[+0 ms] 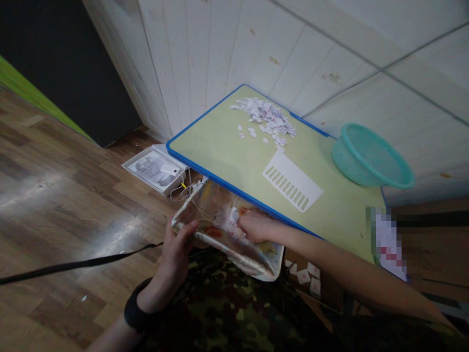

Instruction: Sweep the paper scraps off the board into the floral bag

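My left hand (176,249) grips the near rim of a shiny printed bag (256,261) held open just below the table's front edge. My right hand (254,226) reaches into the bag's mouth, its fingers closed around small white paper scraps (227,218). On the green table (223,146) with a blue rim lie a pile of white paper scraps (266,117) at the far side and a white plastic slotted card (292,180) in the middle.
A teal plastic basket (371,156) leans at the table's right against the white panelled wall. On the wooden floor at left lie a white box (156,168) with cables and a black strap (73,266). More small paper pieces (306,275) lie under the table.
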`<state>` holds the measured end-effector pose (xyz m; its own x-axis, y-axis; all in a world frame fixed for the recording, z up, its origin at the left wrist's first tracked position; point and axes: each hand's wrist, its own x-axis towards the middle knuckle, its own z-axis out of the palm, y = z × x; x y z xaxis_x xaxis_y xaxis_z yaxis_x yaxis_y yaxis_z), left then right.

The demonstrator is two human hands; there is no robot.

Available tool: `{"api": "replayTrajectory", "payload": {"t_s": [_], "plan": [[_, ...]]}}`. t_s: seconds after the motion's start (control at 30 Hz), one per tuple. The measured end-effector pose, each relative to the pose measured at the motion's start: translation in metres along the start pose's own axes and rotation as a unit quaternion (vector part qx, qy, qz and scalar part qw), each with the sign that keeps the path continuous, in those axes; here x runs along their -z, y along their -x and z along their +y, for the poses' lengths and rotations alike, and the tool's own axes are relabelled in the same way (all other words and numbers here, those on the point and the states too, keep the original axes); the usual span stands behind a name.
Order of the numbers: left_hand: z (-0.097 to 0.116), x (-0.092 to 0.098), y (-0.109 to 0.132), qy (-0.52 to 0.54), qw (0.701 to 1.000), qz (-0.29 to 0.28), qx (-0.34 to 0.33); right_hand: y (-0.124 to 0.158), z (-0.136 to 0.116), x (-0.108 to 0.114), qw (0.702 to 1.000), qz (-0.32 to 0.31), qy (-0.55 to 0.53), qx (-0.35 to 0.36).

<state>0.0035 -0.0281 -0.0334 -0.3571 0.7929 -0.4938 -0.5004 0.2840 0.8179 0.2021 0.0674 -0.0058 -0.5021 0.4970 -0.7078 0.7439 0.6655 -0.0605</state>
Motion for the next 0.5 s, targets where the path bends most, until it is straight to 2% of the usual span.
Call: {"api": "replayTrajectory", "payload": {"t_s": [0.13, 0.43, 0.5], "plan": [[0.0019, -0.0014, 0.0004, 0.013, 1.000, 0.012, 0.015, 0.0030, -0.0021, 0.0042, 1.000, 0.022, -0.019, 0.004], [0.0013, 0.0002, -0.0002, 0.028, 0.999, -0.012, 0.018, -0.0010, 0.0049, -0.0008, 0.992, 0.083, -0.087, 0.023], [0.0002, 0.0007, -0.0008, 0.028, 0.999, -0.015, 0.017, -0.0015, 0.0046, 0.0000, 0.990, 0.078, -0.111, 0.031]]}}
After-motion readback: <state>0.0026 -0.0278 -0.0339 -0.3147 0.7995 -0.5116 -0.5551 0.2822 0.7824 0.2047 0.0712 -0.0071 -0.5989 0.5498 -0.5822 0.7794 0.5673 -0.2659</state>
